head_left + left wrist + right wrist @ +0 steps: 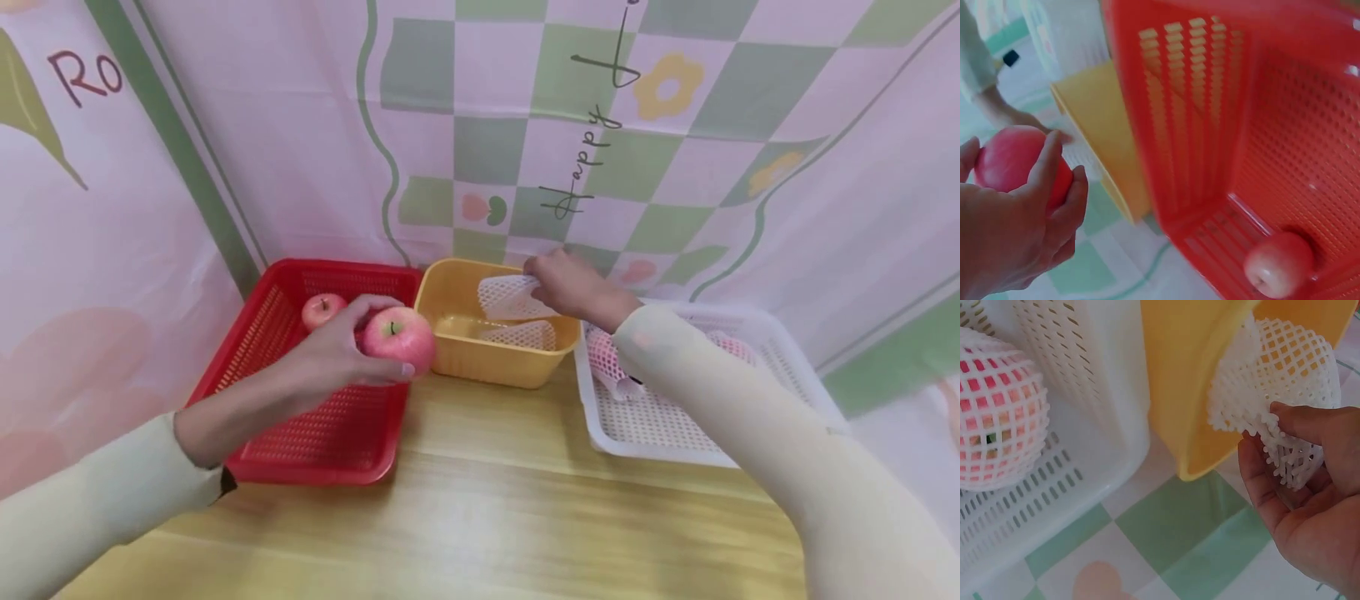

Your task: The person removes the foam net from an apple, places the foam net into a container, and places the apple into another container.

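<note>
My left hand [330, 354] grips a red apple [400, 340], fingers and thumb around its sides, above the right part of the red basket [390, 454]. Over the yellow bin [487, 369], my right hand [573, 287] pinches a white foam net sleeve [510, 297] at one end. In the right wrist view, thumb and fingers close on the gathered edge of that foam net sleeve [1297, 362]. Another foam net sleeve [525, 335] lies in the bin. One more apple [322, 310] sits in the red basket, near its back; it shows in the left wrist view as well.
At the right, a white basket [622, 442] holds apples wrapped in foam net, one a netted apple [997, 412] close to the right wrist camera. All three containers stand side by side on a wooden table [480, 517], against a patterned cloth [487, 108] hanging behind.
</note>
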The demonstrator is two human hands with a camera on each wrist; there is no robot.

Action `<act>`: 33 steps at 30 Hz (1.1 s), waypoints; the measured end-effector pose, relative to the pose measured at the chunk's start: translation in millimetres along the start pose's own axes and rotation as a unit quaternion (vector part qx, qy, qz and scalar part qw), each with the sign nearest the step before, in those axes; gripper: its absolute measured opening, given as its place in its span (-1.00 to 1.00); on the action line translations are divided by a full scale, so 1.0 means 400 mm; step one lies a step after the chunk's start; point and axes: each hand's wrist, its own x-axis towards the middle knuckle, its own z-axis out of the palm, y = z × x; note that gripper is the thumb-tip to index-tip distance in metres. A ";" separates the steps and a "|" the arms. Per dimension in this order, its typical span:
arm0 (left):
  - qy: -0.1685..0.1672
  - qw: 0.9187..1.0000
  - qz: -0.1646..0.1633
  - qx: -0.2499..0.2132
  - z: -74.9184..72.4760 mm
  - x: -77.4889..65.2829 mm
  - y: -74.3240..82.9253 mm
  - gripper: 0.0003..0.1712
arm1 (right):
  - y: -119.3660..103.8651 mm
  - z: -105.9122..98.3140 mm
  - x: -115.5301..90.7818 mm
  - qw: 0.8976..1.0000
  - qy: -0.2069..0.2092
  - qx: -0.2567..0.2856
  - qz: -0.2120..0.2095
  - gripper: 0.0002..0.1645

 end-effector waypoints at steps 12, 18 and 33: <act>0.063 0.997 -0.038 -0.005 -0.068 0.102 -0.029 0.11 | -0.002 0.056 0.023 0.998 -0.040 -0.045 0.023 -0.69; 0.083 0.996 -0.043 0.009 -0.092 0.153 -0.067 0.10 | 0.006 0.066 0.022 0.996 -0.059 -0.064 0.032 -0.60; 0.063 0.990 -0.100 0.073 -0.093 0.238 -0.131 0.04 | 0.003 0.048 0.001 0.996 -0.029 -0.067 0.058 -0.59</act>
